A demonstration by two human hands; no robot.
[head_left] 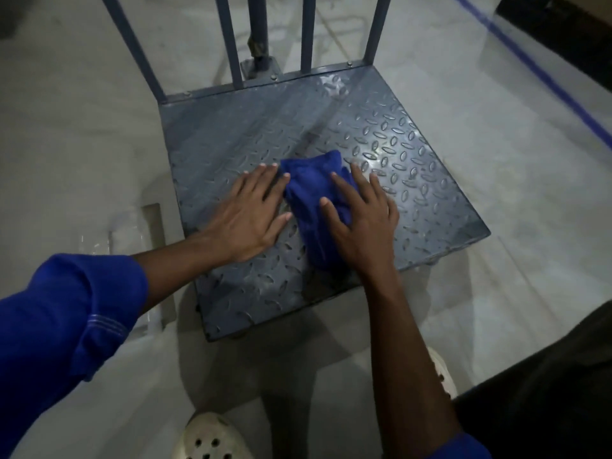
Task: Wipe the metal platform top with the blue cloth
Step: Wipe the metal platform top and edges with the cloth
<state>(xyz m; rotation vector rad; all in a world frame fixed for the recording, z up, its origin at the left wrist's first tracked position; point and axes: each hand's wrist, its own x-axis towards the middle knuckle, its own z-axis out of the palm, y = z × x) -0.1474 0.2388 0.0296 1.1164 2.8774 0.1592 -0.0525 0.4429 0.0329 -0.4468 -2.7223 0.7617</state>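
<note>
1. Head view is looking down on a metal platform top (231, 134) of grey tread plate, sitting low over a pale floor (496, 180).
2. Blue cloth (309, 193) is lying bunched on the plate, roughly at its middle and a little toward the near edge, trailing back toward the person.
3. Right hand (364, 223) is lying palm-down on the cloth's right side, its fingers (344, 190) spread and flat over the fabric rather than curled around it; it is pressing the cloth, not gripping it.
4. Left hand (251, 213) is lying flat on the bare plate just beside the cloth's left edge, fingers extended, with the fingertips touching the fabric; it is holding nothing.
5. Blue sleeve (66, 319) is covering the left arm up to the forearm.
6. Upright blue bars (228, 41) are rising from the platform's far edge.
7. Blue floor line (543, 74) is running diagonally well beyond the far right corner.
8. White perforated shoe (212, 438) is showing at the bottom of the picture, below the near edge of the platform; a second pale shoe (442, 372) is partly hidden behind the right forearm.
</note>
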